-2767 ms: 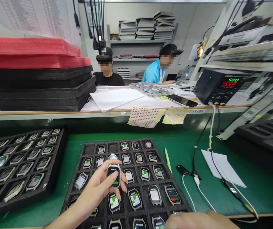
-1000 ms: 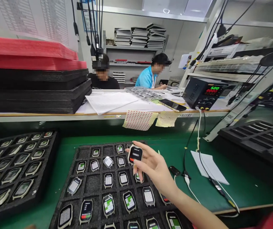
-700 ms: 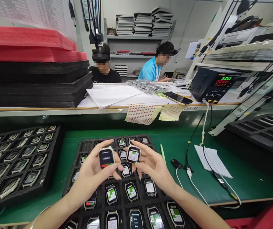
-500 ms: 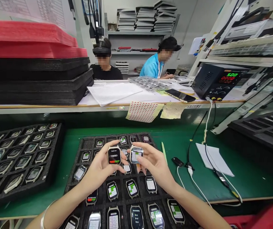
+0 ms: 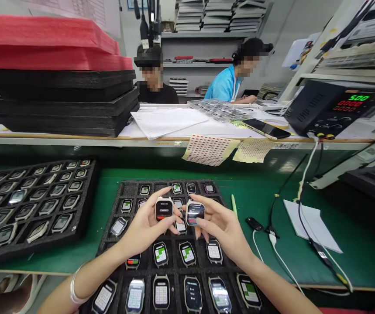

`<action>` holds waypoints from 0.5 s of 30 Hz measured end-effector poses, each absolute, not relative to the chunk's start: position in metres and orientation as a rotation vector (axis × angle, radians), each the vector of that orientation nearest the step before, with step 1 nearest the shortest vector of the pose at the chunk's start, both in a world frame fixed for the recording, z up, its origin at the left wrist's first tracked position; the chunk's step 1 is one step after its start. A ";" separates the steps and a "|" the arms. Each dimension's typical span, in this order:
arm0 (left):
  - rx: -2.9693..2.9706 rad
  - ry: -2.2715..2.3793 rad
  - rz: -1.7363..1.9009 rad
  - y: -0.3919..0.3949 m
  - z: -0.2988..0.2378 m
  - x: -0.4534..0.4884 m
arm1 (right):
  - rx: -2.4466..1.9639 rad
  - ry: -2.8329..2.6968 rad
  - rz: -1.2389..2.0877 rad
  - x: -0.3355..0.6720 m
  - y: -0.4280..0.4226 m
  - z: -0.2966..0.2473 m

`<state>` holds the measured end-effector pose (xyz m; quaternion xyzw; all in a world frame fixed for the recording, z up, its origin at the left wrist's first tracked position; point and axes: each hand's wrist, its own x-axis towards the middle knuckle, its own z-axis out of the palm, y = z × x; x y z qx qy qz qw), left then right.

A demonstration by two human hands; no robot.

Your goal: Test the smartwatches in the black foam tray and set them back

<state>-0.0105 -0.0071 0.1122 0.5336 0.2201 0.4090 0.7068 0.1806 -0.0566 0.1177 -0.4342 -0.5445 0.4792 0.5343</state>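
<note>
My left hand grips a strapless smartwatch with a pale case. Its dark screen shows a line of text and a red strip, and my left thumb lies over the lower right of the screen. Beside it, my right hand grips a second smartwatch, whose screen is dark with small text. My right thumb rests at that screen's lower edge. Both watches are held above a black foam tray of several lit smartwatches, many showing white and green grids. My hands and forearms hide some of its compartments.
Another foam tray of watches lies at left. Stacked black and red foam trays stand on the shelf, with a phone and a power supply to the right. Cables and a green pen lie at right. Two people sit opposite.
The right-hand watch's screen went from a white and green grid to dark with text. My left thumb has moved onto the left-hand watch's screen. The whole scene has shifted rightward in view.
</note>
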 end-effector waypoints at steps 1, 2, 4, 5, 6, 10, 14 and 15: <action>1.191 0.495 0.919 -0.006 0.112 -0.010 | -1.033 -1.296 1.142 0.180 -0.057 0.117; 1.198 0.498 0.926 -0.006 0.111 -0.010 | -1.030 -1.296 1.144 0.180 -0.057 0.117; 1.204 0.493 0.929 -0.004 0.109 -0.011 | -1.021 -1.299 1.152 0.181 -0.058 0.116; 1.200 0.486 0.928 -0.003 0.108 -0.011 | -1.016 -1.303 1.157 0.182 -0.058 0.116; 1.193 0.475 0.926 -0.003 0.107 -0.011 | -1.012 -1.307 1.163 0.182 -0.058 0.115; 1.164 0.435 0.924 -0.002 0.106 -0.012 | -1.009 -1.318 1.171 0.185 -0.059 0.113; 1.164 0.475 0.932 -0.002 0.106 -0.012 | -1.009 -1.317 1.179 0.185 -0.060 0.115; 1.164 0.481 0.936 -0.002 0.106 -0.012 | -1.004 -1.316 1.187 0.185 -0.061 0.115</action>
